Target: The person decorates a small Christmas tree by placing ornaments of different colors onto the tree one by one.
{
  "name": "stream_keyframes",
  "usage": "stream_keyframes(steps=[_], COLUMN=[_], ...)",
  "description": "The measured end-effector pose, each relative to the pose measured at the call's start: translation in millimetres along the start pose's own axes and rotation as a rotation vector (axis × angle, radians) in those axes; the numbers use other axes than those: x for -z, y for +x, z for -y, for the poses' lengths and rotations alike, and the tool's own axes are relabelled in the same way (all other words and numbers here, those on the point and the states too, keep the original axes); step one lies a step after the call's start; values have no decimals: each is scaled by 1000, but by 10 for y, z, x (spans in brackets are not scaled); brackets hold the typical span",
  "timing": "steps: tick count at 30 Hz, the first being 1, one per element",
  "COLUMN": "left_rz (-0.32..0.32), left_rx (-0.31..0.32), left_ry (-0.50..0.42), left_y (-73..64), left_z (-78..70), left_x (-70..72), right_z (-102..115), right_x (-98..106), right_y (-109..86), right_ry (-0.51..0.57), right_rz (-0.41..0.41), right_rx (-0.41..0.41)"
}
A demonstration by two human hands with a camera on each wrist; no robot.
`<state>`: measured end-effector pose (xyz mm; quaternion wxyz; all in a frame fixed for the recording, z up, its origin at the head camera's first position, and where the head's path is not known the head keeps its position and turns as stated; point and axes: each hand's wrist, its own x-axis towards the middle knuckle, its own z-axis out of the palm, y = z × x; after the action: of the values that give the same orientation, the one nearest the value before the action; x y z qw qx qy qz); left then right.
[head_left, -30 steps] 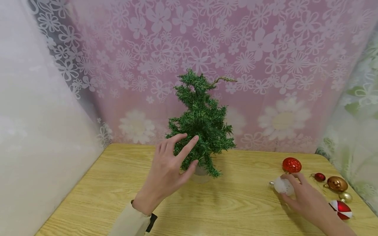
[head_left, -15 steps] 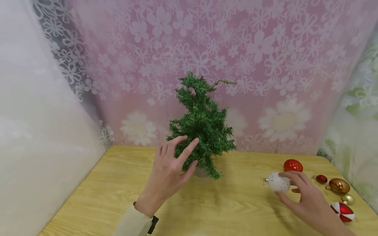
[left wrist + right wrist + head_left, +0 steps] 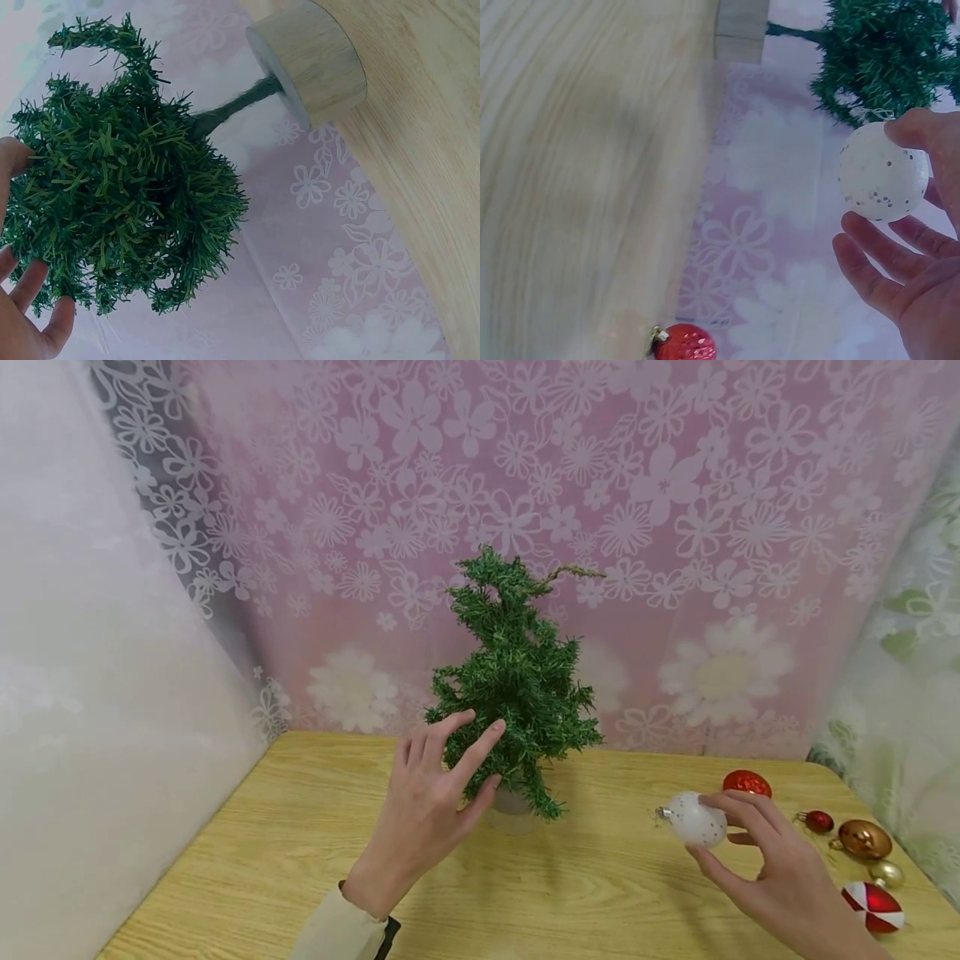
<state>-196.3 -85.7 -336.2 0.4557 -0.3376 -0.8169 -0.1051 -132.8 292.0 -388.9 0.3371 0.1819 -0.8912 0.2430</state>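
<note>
A small green artificial Christmas tree (image 3: 517, 677) stands upright on a round wooden base (image 3: 319, 64). My left hand (image 3: 427, 797) is at its lower left, fingers spread and loosely bent against or just before the branches; contact is hard to tell. In the head view, my right hand (image 3: 780, 860) pinches a white Christmas ball (image 3: 696, 820) between thumb and fingers. Dark specks dot the ball, and its silver cap points left toward the tree. The right wrist view shows the same white ball (image 3: 883, 172) held at the fingertips, off the table.
To the right on the wooden table (image 3: 600, 877) lie a red ball (image 3: 747, 783), a small dark red ornament (image 3: 817, 821), a bronze ball (image 3: 864, 840), a small gold ball (image 3: 887, 873) and a red-and-white ornament (image 3: 873, 907). A flowered curtain (image 3: 420, 485) hangs behind.
My right hand has lifted the white Christmas ball off the table and carried it a little left, toward the tree. My left hand has stayed by the branches.
</note>
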Motion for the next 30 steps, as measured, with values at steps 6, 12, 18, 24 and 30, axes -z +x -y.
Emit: stream_keyframes(steps=[6, 12, 18, 24, 30], left_rz=[1, 8, 1, -12, -3], left_rx=[-5, 2, 4, 3, 5], left_ry=[-2, -6, -11, -10, -19], left_y=[-1, -8, -12, -19, -24], left_z=[11, 4, -4, -1, 2], left_x=[-11, -14, -19, -31, -41], right_z=[113, 234, 349, 398, 457], right_x=[32, 80, 130, 113, 86], right_y=[83, 168, 232, 300, 389], right_ry=[83, 121, 187, 227, 221], right_rz=[-60, -71, -93, -144, -183], right_rx=[59, 85, 104, 142, 174])
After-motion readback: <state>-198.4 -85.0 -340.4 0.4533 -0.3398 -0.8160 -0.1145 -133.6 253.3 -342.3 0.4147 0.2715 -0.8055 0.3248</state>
